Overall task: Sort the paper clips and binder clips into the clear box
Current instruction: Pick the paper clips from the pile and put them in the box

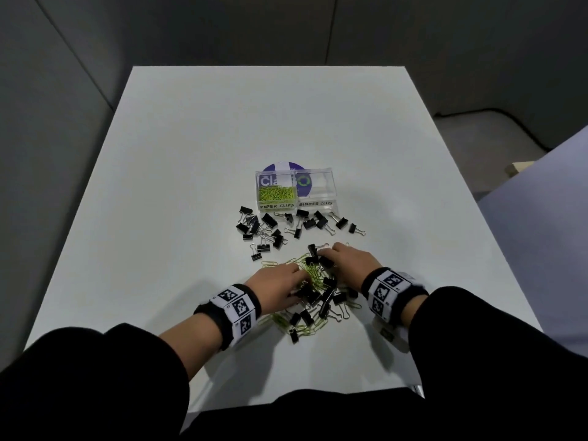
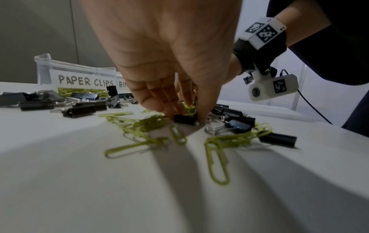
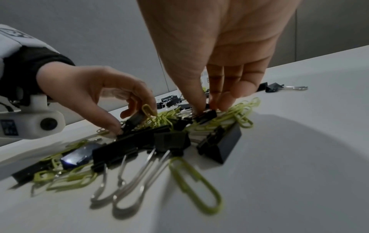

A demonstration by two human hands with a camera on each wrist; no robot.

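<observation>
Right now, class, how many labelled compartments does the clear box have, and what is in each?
2. The left compartment, marked PAPER CLIPS, holds green paper clips. The right compartment, marked BINDER CLIPS, looks empty.

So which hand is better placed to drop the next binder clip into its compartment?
Probably the right hand: it pinches a binder clip and sits on the side of the BINDER CLIPS compartment.

The clear box (image 1: 296, 198) bears handwritten labels "PAPER CLIPS" and "BINDER CLIPS".
</observation>
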